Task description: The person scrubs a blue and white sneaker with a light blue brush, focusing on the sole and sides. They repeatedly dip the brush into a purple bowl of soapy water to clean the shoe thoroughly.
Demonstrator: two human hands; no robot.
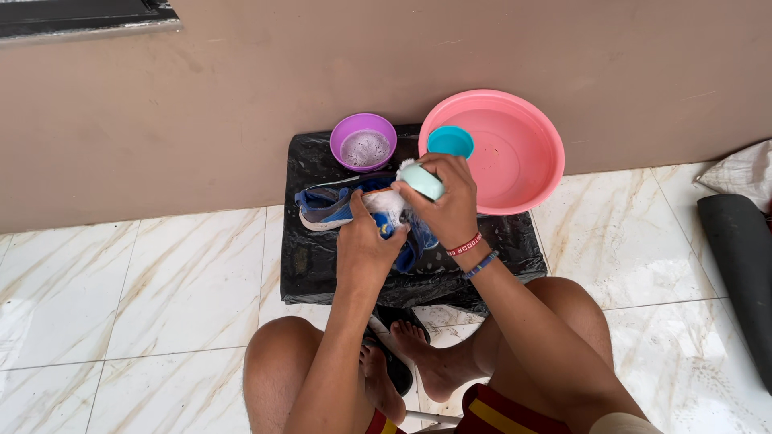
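Note:
A blue and grey sneaker (326,206) lies on a black plastic sheet (310,257), partly covered in white suds. My left hand (366,249) grips the sneaker from the near side and holds it steady. My right hand (446,201) is closed on a pale green scrub brush (421,180), whose bristles press against the soapy top of the sneaker. Bead bracelets circle my right wrist.
A purple bowl (363,141) of soapy water and a pink basin (503,153) with a small teal cup (450,141) in it stand by the beige wall. A dark rolled mat (740,273) lies right. My bare feet rest on black sandals (394,366) on marble tiles.

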